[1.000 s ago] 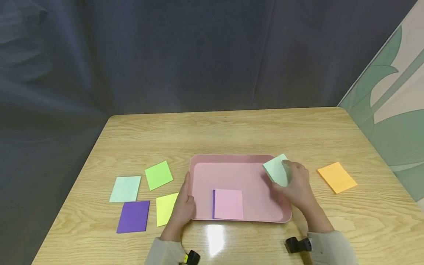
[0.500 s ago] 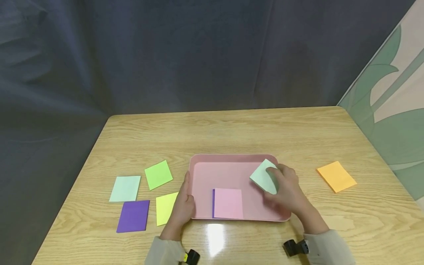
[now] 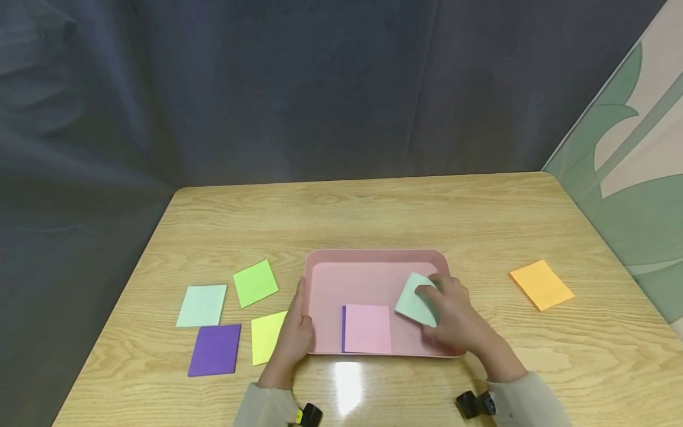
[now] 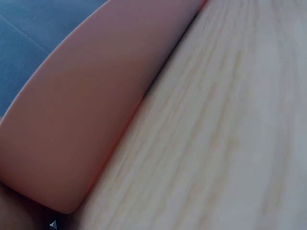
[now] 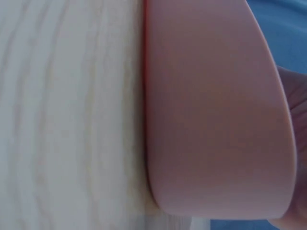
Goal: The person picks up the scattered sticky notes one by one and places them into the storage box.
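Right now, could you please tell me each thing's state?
Tray, upright on the table
Left grip, touching the tray's left side
Held mint pad, over tray, contact unclear
Right grip, holding that pad
Pink pad, flat in tray
Lower purple pad, mostly hidden
Yellow pad, partly hidden
Loose mint pad, flat
Green pad, flat
Loose purple pad, flat
Orange pad, flat

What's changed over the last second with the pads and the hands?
The right hand has carried its mint pad left and toward the person, from the tray's far right corner to beside the pink pad. Nothing was let go; the fingers grip it throughout. The left hand stayed at the tray's left side, and the pink, orange and lime pads stayed put.
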Demonstrator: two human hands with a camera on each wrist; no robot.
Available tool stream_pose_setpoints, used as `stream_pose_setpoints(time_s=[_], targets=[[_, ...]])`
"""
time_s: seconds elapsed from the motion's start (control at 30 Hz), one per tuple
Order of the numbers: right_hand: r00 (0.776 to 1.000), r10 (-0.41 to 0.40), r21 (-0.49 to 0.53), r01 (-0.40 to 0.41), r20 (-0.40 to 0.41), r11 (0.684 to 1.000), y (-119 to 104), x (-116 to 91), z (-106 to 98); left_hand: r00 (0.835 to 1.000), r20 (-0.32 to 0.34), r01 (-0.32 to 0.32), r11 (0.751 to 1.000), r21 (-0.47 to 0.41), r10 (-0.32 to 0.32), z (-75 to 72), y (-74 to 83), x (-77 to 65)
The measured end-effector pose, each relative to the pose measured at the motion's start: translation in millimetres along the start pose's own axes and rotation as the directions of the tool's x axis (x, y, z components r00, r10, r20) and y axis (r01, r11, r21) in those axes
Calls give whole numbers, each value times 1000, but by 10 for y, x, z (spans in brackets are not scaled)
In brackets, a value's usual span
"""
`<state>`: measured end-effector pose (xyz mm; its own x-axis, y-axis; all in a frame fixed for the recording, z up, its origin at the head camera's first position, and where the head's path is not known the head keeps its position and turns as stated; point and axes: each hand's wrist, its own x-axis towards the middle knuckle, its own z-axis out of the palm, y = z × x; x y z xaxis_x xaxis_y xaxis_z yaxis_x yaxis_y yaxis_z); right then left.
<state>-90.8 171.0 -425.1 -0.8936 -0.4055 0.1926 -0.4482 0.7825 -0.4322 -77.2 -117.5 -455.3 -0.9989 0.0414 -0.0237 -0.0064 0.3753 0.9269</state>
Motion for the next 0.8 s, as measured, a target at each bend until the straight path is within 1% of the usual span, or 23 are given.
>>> stream_pose_setpoints(time_s=[0.43,0.63,0.8], targets=[[993,-57,-6,58,102,998,-33,-25,22,1000,-4,1,1000,9,-1,3,-6,1],[985,-83,2,84,149,996,-23,-21,10,1000,-1,-3,1000,9,3,-3,-8,0],[977,-109,-25,115,182,993,-18,-23,16,1000,-2,-8,1000,10,8,-4,-14,6]])
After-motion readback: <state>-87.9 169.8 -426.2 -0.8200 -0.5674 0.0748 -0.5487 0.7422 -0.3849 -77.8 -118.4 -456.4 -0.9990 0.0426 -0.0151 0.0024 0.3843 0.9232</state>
